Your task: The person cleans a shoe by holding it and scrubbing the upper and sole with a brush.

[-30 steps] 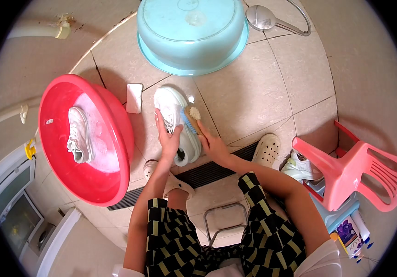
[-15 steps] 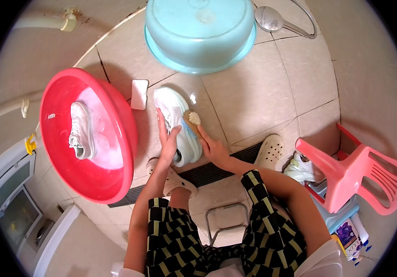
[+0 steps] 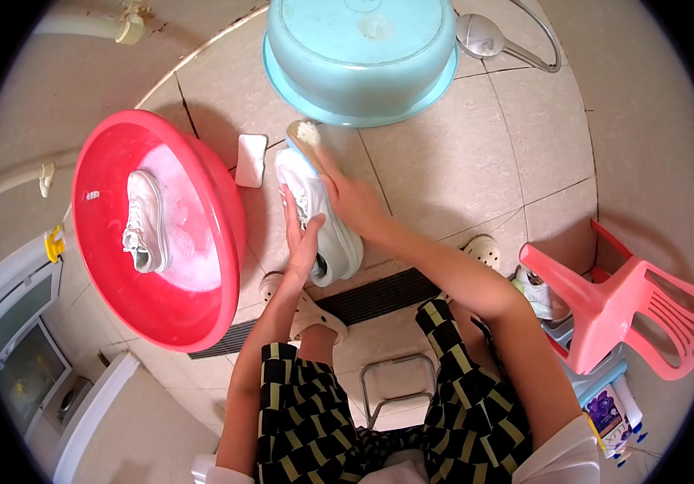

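A white sneaker (image 3: 337, 246) rests on the tiled floor, its toe pointing away from me. My left hand (image 3: 303, 240) is closed around the laced side of it, fingers along the edge and thumb over the opening. In my right hand (image 3: 352, 200) is a scrub brush (image 3: 305, 139) with a tan back, a white tuft on top and a blue edge below. The brush lies against the toe of the sneaker; its bristles are mostly hidden. To the left, a second white sneaker (image 3: 145, 222) sits in soapy water inside a red basin (image 3: 222, 242).
A white bar-shaped object (image 3: 251, 160) lies between basin and sneaker. Ahead are an upturned light-blue basin (image 3: 359, 77) and a shower head (image 3: 481, 36). At right stand a pink stool (image 3: 597, 310), another shoe (image 3: 542, 294) and a detergent bag (image 3: 607, 411). A dark floor drain (image 3: 379, 295) runs before my feet.
My right hand has moved the brush forward from the sneaker's right side to its toe. My left hand keeps its hold on the sneaker.
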Tool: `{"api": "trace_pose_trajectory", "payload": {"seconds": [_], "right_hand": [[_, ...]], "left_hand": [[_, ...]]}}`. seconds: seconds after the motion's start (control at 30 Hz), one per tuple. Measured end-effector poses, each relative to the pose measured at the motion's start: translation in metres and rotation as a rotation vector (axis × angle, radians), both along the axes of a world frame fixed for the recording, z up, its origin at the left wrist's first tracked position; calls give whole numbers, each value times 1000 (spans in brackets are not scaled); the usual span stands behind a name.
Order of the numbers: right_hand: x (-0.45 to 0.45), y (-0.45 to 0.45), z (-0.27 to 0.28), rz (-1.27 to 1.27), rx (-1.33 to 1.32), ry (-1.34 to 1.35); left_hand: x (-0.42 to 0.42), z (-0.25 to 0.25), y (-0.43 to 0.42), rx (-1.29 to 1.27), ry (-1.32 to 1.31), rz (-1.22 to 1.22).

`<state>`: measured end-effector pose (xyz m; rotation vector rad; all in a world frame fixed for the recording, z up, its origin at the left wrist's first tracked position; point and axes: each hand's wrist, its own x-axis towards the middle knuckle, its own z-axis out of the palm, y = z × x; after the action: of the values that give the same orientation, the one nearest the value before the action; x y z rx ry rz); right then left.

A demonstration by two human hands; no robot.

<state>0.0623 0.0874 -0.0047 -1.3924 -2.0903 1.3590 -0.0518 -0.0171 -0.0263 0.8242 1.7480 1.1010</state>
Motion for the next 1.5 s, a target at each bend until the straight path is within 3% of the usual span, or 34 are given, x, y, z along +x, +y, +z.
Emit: {"api": "trace_pose_trajectory", "payload": {"seconds": [0.23,0.37,0.53,1.07,1.23,1.5], "right_hand": [[-6,11,9,66,19,-18],[16,-17,4,65,-15,52],[40,-52,-11,124,128,-36],[95,-108,-2,202,54,-19],[86,-103,-9,212,24,-135],[64,-86,-21,129,147,-62]], "left_hand": [[1,-6,-2,0,-35,48],[3,-4,1,13,-9,56],[6,-2,0,29,-12,80],[3,-11,-5,31,132,10],[2,-11,-6,37,138,0],[3,-8,-4,30,149,-6]]}}
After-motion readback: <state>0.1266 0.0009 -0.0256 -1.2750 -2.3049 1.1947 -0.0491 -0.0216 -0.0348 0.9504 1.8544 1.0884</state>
